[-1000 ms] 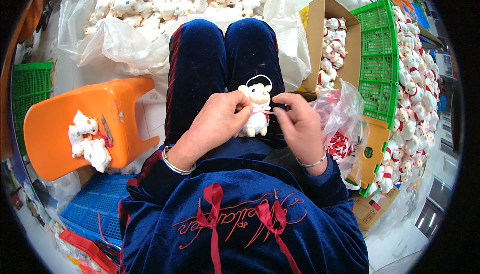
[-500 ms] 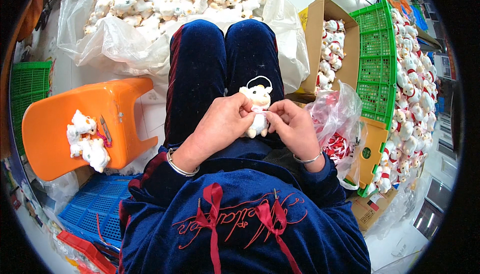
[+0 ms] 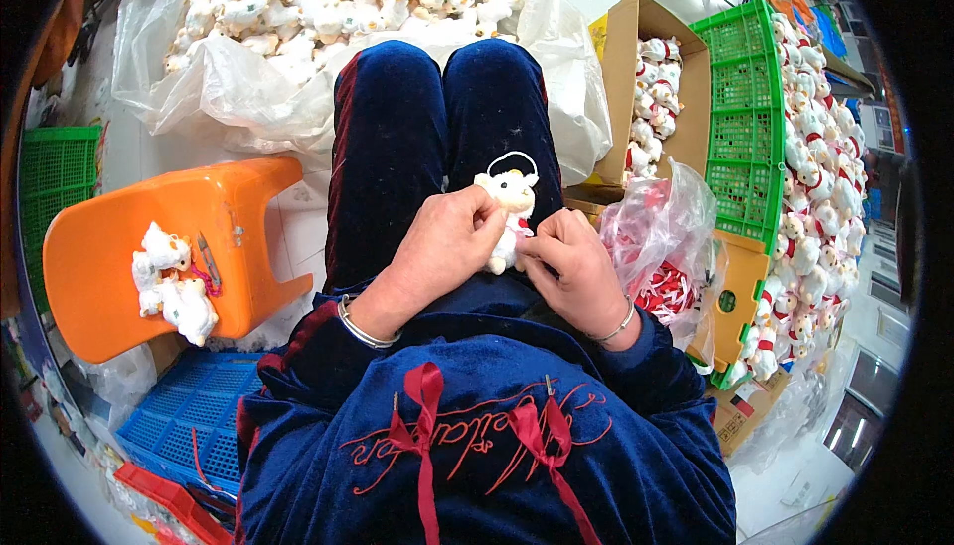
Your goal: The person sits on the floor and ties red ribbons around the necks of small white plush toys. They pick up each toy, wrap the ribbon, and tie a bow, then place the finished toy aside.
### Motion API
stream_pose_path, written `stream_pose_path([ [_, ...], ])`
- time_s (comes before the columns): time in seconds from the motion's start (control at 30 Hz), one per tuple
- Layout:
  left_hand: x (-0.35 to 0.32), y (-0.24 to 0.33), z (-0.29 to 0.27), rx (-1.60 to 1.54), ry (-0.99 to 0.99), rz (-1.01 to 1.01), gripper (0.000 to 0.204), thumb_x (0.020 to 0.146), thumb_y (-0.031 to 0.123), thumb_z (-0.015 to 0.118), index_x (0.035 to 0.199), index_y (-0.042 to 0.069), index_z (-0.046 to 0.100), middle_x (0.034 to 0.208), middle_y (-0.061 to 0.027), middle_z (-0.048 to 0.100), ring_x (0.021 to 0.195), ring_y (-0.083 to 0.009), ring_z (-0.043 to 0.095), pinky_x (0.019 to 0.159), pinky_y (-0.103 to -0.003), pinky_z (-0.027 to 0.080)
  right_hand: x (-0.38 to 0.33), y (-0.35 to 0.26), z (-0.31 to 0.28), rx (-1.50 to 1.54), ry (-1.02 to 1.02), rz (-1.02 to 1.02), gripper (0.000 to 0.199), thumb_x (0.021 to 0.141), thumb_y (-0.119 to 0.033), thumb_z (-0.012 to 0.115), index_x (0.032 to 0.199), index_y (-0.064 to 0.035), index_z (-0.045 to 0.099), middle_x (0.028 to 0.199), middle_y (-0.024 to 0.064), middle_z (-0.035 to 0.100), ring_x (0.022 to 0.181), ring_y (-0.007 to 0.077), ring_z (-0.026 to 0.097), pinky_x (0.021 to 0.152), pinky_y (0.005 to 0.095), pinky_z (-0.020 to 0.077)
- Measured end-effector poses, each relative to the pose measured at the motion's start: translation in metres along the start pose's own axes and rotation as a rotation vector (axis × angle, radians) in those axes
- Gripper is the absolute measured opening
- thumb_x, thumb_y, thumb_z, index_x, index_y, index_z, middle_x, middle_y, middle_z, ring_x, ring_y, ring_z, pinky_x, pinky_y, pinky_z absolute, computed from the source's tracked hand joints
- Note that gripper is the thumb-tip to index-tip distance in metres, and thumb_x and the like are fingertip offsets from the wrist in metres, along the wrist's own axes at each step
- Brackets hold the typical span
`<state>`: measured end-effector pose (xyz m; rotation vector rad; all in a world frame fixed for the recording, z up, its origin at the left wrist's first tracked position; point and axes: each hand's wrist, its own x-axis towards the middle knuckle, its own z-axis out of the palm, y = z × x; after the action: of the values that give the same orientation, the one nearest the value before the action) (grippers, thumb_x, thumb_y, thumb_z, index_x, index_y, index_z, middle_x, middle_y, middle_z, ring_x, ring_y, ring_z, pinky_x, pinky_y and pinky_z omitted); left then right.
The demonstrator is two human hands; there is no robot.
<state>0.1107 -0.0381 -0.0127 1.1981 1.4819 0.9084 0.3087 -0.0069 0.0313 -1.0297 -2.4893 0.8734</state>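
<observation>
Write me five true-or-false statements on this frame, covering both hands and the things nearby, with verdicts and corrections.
1. The left hand holds a white toy. True.
2. A small tool lies on the orange stool. True.
3. The right hand rests on the stool. False: its fingertips are at the front of the toy.
4. The brown box is empty. False: white toys with some red on them lie in it.
5. A blue crate is on the person's right. False: it is on the left.
</observation>
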Motion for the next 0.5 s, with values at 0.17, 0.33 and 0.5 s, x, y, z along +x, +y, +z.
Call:
stream_pose_path([
  [0.17, 0.001, 0.000, -0.001, -0.018, -0.012, 0.017, 0.022, 0.091, 0.016, 0.069, 0.083, -0.005, 0.066, 0.071, -0.0209, 0.068, 0.064, -0.0312, 0.072, 0.059, -0.039, 0.053, -0.006, 0.005, 0.007, 0.276, -0.034, 0.245, 0.013, 0.091, -0.012, 0.072, 0.098, -0.0018, 0.072, 0.082, 0.0137, 0.064, 0.075, 0.0318, 0.064, 0.068, 0.0410, 0.0500],
  [0.33, -0.001, 0.003, -0.001, -0.015, -0.022, 0.016, 0.022, 0.092, 0.016, 0.069, 0.083, -0.004, 0.066, 0.070, -0.0198, 0.068, 0.063, -0.0288, 0.071, 0.059, -0.037, 0.053, 0.002, -0.004, 0.015, 0.393, 0.106, 0.510, 0.019, 0.095, -0.008, 0.070, 0.104, 0.0032, 0.058, 0.078, 0.0144, 0.074, 0.064, 0.0146, 0.070, 0.058, 0.0285, 0.0528],
  [0.5, -0.003, 0.002, 0.000, -0.005, -0.024, 0.013, 0.022, 0.092, 0.016, 0.069, 0.084, -0.004, 0.066, 0.072, -0.0201, 0.068, 0.065, -0.0287, 0.071, 0.059, -0.038, 0.053, 0.004, -0.001, 0.019, 0.602, 0.053, 0.636, 0.012, 0.100, -0.008, 0.065, 0.099, 0.0017, 0.058, 0.073, 0.0073, 0.069, 0.062, 0.0097, 0.064, 0.056, 0.0257, 0.0489],
])
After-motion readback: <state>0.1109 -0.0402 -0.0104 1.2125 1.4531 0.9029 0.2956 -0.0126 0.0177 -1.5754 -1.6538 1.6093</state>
